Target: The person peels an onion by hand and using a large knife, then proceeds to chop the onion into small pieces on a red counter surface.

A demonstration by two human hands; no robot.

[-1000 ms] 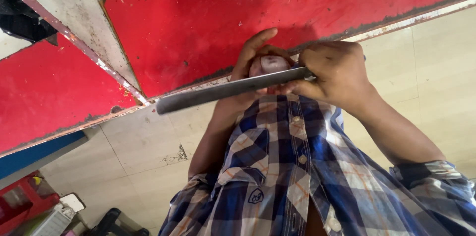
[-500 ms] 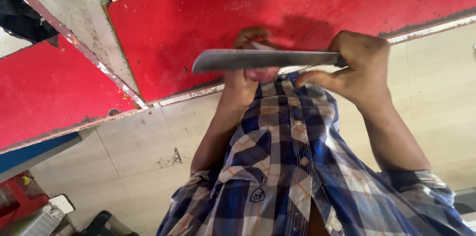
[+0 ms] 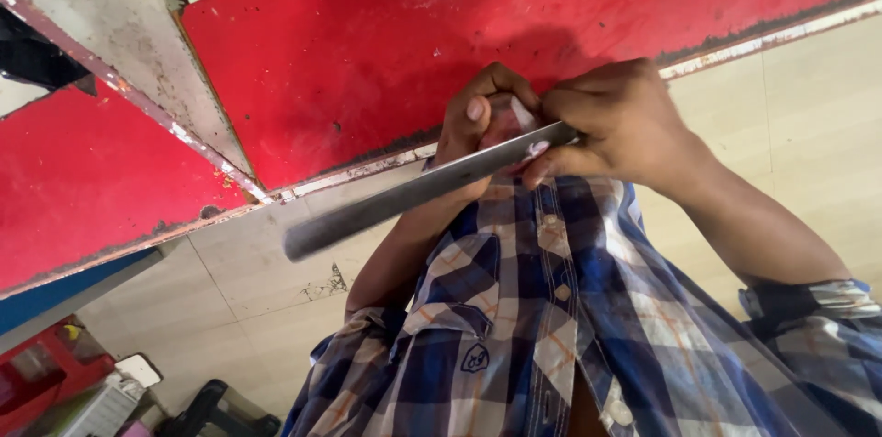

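Steel blade, one: a long flat knife (image 3: 418,191), grey, running from the hands down-left, its blunt tip hanging free over the pale tiled floor (image 3: 808,124). Two hands, close together, touching at the handle end. Right hand (image 3: 617,121) closed around the knife's handle. Left hand (image 3: 482,115) curled just beside it, fingers bent over a small pale object (image 3: 522,112); what it is cannot be told. Both hands sit in front of the edge of a red panel (image 3: 478,23). Red panels, two: the second (image 3: 83,189) lower left, a grey scuffed strip (image 3: 110,42) between them. Blue-and-white checked shirt (image 3: 551,317) fills the lower frame. Red crate (image 3: 41,382) and a dark stool (image 3: 216,409) in the bottom-left corner.
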